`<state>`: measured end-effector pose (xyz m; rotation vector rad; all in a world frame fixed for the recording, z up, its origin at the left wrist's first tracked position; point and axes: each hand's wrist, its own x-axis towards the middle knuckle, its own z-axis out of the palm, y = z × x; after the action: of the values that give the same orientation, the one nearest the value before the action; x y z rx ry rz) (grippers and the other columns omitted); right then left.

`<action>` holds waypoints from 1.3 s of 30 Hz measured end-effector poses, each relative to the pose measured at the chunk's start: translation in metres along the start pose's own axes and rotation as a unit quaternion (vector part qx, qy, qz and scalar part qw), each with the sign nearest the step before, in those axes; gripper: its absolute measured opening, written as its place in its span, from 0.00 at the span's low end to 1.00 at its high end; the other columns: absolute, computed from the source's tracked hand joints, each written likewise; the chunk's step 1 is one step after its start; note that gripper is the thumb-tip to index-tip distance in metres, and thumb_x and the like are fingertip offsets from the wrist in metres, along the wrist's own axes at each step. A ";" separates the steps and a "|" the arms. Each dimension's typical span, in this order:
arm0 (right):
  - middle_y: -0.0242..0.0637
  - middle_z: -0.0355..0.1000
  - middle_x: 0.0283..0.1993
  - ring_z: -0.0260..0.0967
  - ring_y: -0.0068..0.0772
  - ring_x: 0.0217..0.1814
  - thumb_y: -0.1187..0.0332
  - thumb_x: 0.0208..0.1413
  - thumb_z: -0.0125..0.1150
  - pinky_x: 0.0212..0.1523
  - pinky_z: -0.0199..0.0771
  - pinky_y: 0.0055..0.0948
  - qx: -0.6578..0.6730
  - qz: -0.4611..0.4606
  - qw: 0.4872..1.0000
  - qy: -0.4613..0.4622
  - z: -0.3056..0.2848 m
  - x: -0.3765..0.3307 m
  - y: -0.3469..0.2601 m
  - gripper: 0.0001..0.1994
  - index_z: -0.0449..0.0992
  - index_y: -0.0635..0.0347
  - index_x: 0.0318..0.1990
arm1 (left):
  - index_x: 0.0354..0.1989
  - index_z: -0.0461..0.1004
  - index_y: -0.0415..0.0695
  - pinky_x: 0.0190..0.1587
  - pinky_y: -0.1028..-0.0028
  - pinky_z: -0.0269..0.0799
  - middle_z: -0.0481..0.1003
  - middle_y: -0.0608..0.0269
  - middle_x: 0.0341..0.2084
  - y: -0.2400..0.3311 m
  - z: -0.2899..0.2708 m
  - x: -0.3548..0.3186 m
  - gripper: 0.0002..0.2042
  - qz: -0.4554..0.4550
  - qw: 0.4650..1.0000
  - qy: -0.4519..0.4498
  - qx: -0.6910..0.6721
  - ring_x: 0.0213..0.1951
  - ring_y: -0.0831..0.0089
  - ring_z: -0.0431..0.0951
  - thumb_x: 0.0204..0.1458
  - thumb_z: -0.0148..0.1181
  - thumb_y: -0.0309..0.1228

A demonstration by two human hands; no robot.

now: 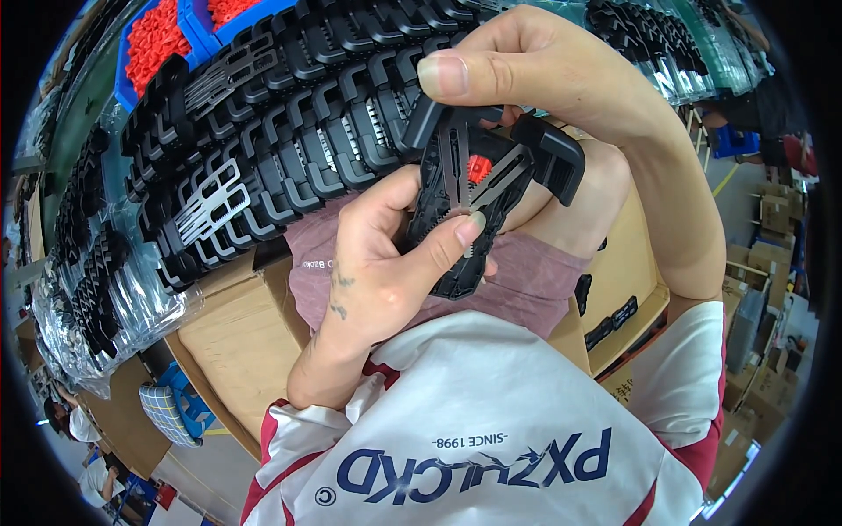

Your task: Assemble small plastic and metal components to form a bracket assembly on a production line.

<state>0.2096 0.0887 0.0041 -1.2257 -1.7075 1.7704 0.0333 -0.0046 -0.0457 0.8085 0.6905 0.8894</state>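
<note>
My left hand (pixel 381 259) is closed round a black plastic housing (pixel 478 250), with its thumb pressed on the lower part. Two slotted metal strips (pixel 504 178) form a V inside the open housing, and a small red plastic piece (pixel 479 168) sits between them. At the housing's upper end, my right hand (pixel 539 74) closes on a hooked black arm (pixel 430 124), thumb on top. Most of the right fingers are hidden behind it. Another hooked black arm (pixel 561 158) sticks out on the right side.
Rows of similar black parts (pixel 307 149) lie on the bench beyond my hands, with loose slotted metal plates (pixel 213 202) on them. Blue bins of red pieces (pixel 158 44) stand far left. Cardboard boxes (pixel 237 342) flank my lap; the right one contains black parts (pixel 610 324).
</note>
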 end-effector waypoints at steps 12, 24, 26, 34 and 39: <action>0.24 0.64 0.13 0.55 0.16 0.13 0.39 0.53 0.57 0.18 0.54 0.15 -0.002 -0.004 1.000 -0.004 0.003 -0.001 -0.004 0.30 0.76 0.58 0.16 | 0.42 0.70 0.34 0.29 0.82 0.75 0.75 0.59 0.28 0.002 0.001 -0.001 0.09 -0.007 1.000 0.011 0.000 0.24 0.73 0.78 0.54 0.57 0.19; 0.25 0.62 0.11 0.53 0.16 0.12 0.39 0.54 0.56 0.17 0.53 0.14 0.015 -0.015 0.999 0.029 0.006 0.001 0.001 0.31 0.73 0.57 0.13 | 0.42 0.71 0.32 0.26 0.83 0.74 0.76 0.57 0.26 -0.001 -0.003 0.003 0.08 0.001 0.996 -0.017 -0.091 0.22 0.72 0.78 0.56 0.54 0.23; 0.25 0.62 0.11 0.52 0.16 0.11 0.39 0.54 0.56 0.17 0.53 0.14 0.017 -0.014 0.999 0.036 0.007 0.002 0.002 0.31 0.73 0.57 0.13 | 0.42 0.71 0.32 0.26 0.83 0.73 0.76 0.57 0.26 0.000 -0.003 0.004 0.08 -0.012 0.994 -0.018 -0.111 0.22 0.72 0.78 0.57 0.54 0.23; 0.25 0.61 0.11 0.51 0.16 0.11 0.40 0.53 0.58 0.15 0.52 0.14 -0.018 -0.051 0.994 0.092 0.002 0.009 -0.003 0.30 0.72 0.57 0.12 | 0.41 0.71 0.33 0.23 0.83 0.73 0.76 0.58 0.25 -0.003 -0.005 0.003 0.08 -0.037 0.999 0.005 -0.030 0.21 0.73 0.78 0.58 0.54 0.26; 0.26 0.62 0.11 0.51 0.15 0.11 0.41 0.53 0.58 0.15 0.52 0.14 0.001 -0.050 0.995 0.085 0.003 0.011 0.001 0.30 0.73 0.58 0.12 | 0.42 0.71 0.33 0.24 0.83 0.73 0.75 0.60 0.24 -0.005 -0.004 -0.001 0.08 -0.035 0.999 0.012 -0.020 0.20 0.74 0.78 0.58 0.55 0.26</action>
<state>0.2017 0.0951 -0.0010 -1.2304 -1.6395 1.5638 0.0316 -0.0063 -0.0521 0.7335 0.7161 0.8481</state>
